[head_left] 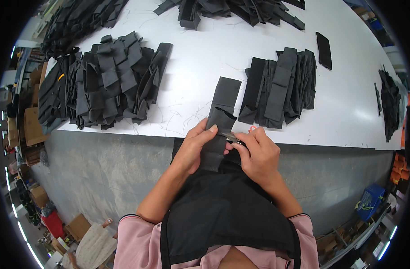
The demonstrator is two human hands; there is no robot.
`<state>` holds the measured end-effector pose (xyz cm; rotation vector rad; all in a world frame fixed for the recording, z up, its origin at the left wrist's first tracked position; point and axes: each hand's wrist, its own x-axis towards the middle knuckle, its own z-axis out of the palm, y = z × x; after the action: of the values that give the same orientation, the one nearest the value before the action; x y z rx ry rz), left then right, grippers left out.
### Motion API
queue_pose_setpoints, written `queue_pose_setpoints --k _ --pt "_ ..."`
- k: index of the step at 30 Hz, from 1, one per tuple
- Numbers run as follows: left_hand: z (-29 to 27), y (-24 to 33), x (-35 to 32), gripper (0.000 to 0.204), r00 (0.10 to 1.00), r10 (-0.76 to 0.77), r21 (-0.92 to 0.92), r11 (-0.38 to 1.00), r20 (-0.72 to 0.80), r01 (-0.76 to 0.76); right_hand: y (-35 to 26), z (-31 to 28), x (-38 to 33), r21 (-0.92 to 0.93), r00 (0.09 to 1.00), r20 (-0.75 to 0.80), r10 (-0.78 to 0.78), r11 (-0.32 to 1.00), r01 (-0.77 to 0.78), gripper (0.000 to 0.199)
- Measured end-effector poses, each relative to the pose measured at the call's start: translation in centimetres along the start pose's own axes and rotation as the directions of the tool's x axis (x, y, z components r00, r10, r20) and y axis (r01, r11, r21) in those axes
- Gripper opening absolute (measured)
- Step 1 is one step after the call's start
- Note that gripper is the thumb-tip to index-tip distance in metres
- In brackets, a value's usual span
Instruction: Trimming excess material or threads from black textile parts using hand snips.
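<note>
Grip: left hand (194, 150) pinches the black fabric strip (220, 117) flat at the table edge (138, 133), steadying it.
Tool: right hand (258, 154) closed on small snips (232, 136) (blades barely visible) against the strip.
Stacks: sorted black pieces (281, 85) just beside.

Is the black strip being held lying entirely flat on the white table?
No, the left hand lifts the black strip off the table edge.

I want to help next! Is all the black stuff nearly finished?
Hard to tell. One long black fabric strip is in the left hand; the right hand works small snips on it. Black fabric stacks and a bigger heap lie on the white table.
</note>
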<state>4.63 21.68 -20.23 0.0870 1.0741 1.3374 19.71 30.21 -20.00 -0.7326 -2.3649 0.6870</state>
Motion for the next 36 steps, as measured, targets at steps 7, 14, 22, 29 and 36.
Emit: queue_pose_setpoints --k 7,14,22,29,36 --pt "-0.2 0.0 0.5 0.029 1.0 0.002 0.043 0.999 0.018 -0.002 0.2 -1.2 -0.1 0.134 0.994 0.104 0.022 0.99 -0.036 0.023" --pt "-0.4 -0.5 0.5 0.03 0.993 0.095 0.132 0.986 0.063 -0.103 1.3 -1.1 0.5 0.413 0.91 -0.011 0.415 0.83 -0.374 0.021" --pt "0.7 -0.3 -0.3 0.036 0.995 0.067 0.074 0.995 0.08 -0.073 1.2 0.0 1.9 0.185 0.972 -0.151 0.181 0.971 -0.152 0.024" --pt "0.6 -0.5 -0.4 0.034 0.992 0.086 0.08 0.992 0.092 -0.094 0.8 -0.2 1.6 -0.026 0.986 -0.157 0.062 0.997 -0.067 0.022" --pt "0.5 -0.5 -0.5 0.034 0.991 0.096 0.099 0.989 0.097 -0.105 0.9 -0.1 1.4 0.15 0.977 -0.114 0.182 0.975 -0.164 0.021"
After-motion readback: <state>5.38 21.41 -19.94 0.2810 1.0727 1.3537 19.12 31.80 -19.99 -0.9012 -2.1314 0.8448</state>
